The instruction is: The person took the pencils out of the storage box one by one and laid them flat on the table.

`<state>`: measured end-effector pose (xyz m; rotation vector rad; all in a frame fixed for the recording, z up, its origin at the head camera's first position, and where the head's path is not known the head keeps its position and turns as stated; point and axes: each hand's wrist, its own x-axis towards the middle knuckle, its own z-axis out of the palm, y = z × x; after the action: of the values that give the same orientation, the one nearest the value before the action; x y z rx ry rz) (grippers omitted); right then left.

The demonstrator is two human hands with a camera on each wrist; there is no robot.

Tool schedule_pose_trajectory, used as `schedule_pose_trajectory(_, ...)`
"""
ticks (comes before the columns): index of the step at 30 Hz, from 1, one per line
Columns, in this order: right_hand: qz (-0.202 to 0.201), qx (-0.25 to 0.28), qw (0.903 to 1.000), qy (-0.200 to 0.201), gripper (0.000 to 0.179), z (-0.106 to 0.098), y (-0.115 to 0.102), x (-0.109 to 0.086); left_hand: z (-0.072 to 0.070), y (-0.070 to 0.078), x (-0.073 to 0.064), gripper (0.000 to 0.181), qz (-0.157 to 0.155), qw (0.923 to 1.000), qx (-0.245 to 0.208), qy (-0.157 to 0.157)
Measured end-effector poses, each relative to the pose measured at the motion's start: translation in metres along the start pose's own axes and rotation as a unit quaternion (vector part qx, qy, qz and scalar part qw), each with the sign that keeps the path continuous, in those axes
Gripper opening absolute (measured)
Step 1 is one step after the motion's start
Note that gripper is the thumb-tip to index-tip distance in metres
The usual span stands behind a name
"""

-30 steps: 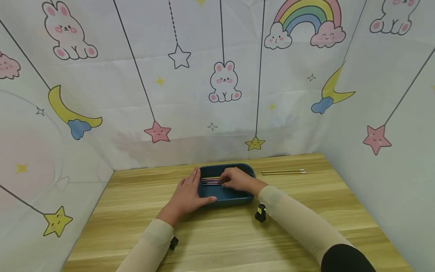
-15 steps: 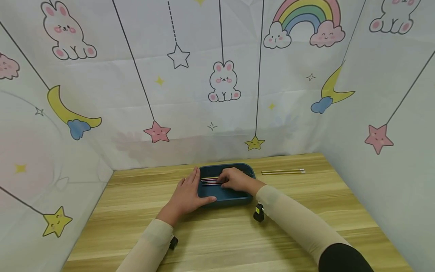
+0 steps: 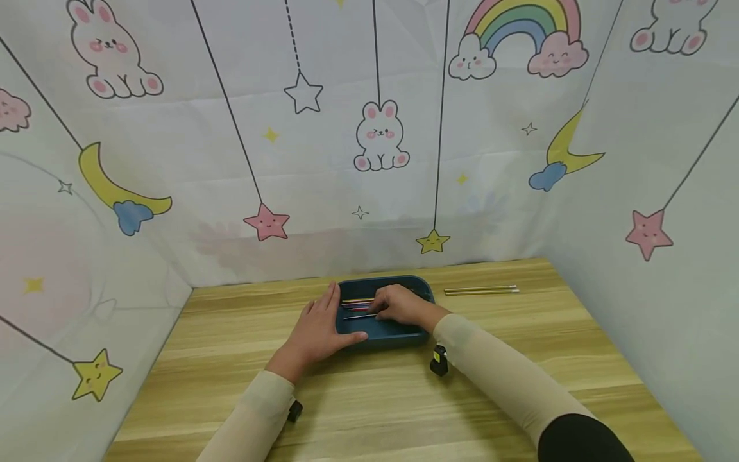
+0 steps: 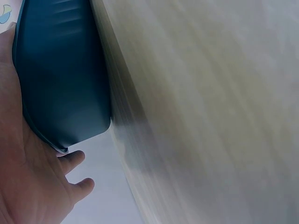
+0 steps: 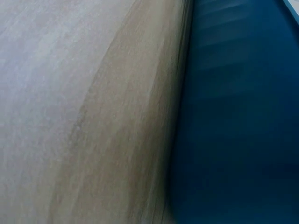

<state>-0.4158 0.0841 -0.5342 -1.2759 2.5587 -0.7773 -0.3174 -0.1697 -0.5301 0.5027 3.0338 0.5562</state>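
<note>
"What had just shifted?"

"One thin stick (image 3: 358,316) had come away from the coloured bundle (image 3: 353,305), toward the near side of the blue tray (image 3: 385,330); a moment earlier, we saw them closer together."

"What did we make of that?"

"We judged it singled out: inside the tray, our right hand (image 3: 402,304) seemed to pinch it, fingers curled, while our left hand (image 3: 317,328) touched the tray's end, fingers straight."

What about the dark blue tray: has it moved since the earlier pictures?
No. In the head view, the dark blue tray shows no visible shift against the smiling yellow star printed just behind it.
</note>
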Motion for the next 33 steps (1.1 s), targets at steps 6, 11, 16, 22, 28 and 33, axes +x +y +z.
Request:
schedule_pose_trajectory(6,-0.008,-0.012,0.9999,0.0,0.019,-0.001,-0.0029,0.0006,-0.0008,0.0,-0.0002,0.133,0.0,1.0,0.003,0.0)
schedule_pose_trajectory(11,-0.011,-0.01,0.9999,0.005,0.018,-0.0017,-0.0056,0.0015,-0.0016,-0.0003,-0.0003,0.132,0.001,1.0,0.006,0.002)
schedule_pose_trajectory(16,-0.005,-0.023,0.9997,0.003,0.016,-0.0017,-0.0064,0.0018,-0.002,-0.0006,0.0006,0.132,0.003,1.0,0.009,0.002)
schedule_pose_trajectory(22,0.003,-0.033,0.9994,0.008,0.016,-0.0016,-0.0072,0.0016,-0.0034,0.0007,0.0014,0.132,0.003,1.0,0.006,0.0)
schedule_pose_trajectory(28,0.012,-0.039,0.9991,0.006,0.017,-0.0004,-0.0053,0.0014,-0.003,0.0002,0.001,0.131,0.005,1.0,0.008,0.0)
schedule_pose_trajectory(33,0.01,-0.023,0.9996,0.009,0.016,0.0014,-0.0028,0.0015,-0.0026,0.0006,0.0004,0.131,0.006,1.0,0.006,0.001)
